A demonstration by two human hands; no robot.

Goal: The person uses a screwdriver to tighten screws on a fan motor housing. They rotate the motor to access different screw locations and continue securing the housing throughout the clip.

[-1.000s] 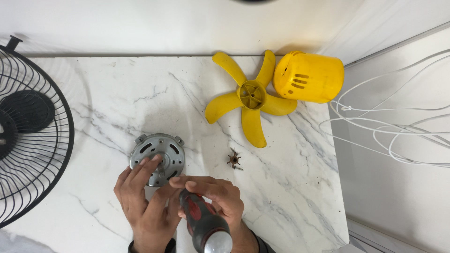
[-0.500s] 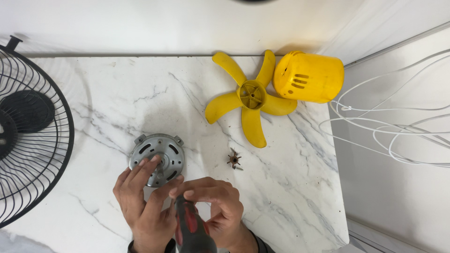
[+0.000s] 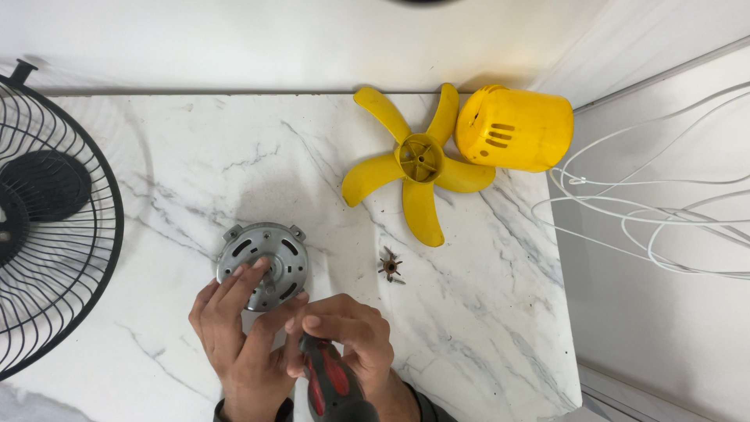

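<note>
- Nearest to the camera, at the bottom edge, the right hand (image 3: 348, 340) is curled tight around a screwdriver with a red and black handle (image 3: 328, 383). All of its fingers are wrapped over the top of the handle.
- Just beside it, the left hand (image 3: 238, 340) lies open and flat. Its fingers are spread and it grips nothing. Its fingertips (image 3: 260, 266) press down on a round grey metal motor with slots in its top (image 3: 263, 262).
- That motor sits on the white marble table with grey veins (image 3: 156, 180), a bit left of the middle. The two hands touch each other near the motor's lower edge. The tip of the screwdriver is hidden by the fingers, so I cannot tell what it touches.
- A little to the right of the motor lies a small brown star-shaped part (image 3: 390, 267). It sits alone on the table, apart from the hands.
- On the left side, a round black wire fan guard (image 3: 74, 227) lies partly on the table, with a dark round disc in its middle.
- Farther back, a yellow plastic fan blade with five wings (image 3: 418, 168) lies flat.
- Touching one of its wings, a yellow plastic cover shaped like a cup with slots (image 3: 516, 129) lies on its side at the far right corner.
- Past the table's right edge, thin white wires (image 3: 648, 211) loop over a white surface.
</note>
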